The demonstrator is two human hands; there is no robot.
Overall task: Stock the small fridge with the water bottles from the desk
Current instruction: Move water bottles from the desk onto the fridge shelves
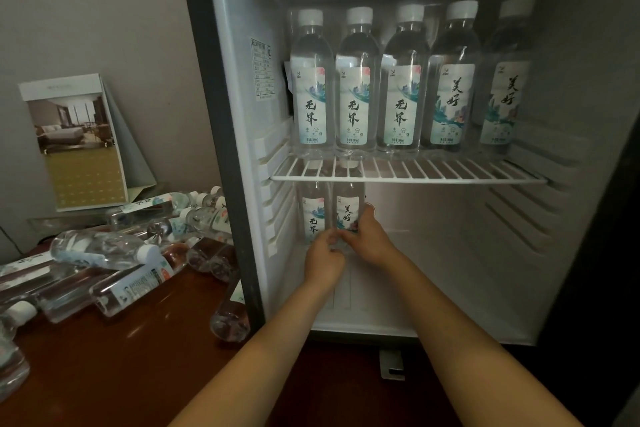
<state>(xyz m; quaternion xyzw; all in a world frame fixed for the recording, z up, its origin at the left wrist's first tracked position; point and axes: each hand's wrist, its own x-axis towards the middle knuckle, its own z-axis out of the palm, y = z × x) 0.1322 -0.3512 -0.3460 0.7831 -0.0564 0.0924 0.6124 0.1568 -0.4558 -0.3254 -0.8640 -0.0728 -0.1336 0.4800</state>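
"Below the wire shelf (408,179), what stands there?"

"Two upright bottles on the floor of the fridge (239,87), far back toward its left wall. The left lower bottle (312,215) has the right lower bottle (347,213) just beside it at three o'clock."

"And the hands?"

"Both reach in from six o'clock of the frame. The right hand (370,241) is wrapped round the right lower bottle, thumb up its right flank, fingers across the lower part of the label. The left hand (323,262) has its fingers curled at the foot of the two bottles, meeting the right hand's fingertips. Whether it grasps either bottle, I cannot tell."

"On the shelf itself?"

"A row of five bottles (401,87), upright, white caps on, labels facing out, running from the shelf's nine o'clock end toward three o'clock. At ten o'clock of that row a printed sticker (262,69) sits on the left inner wall."

"Outside the fridge?"

"At eight o'clock of the frame a heap of bottles (100,250) lies on the dark wooden desk (138,367), some resting across others. One stray bottle (230,319) lies right against the fridge's front frame. At nine o'clock a brochure (76,142) with a room photo stands by the wall."
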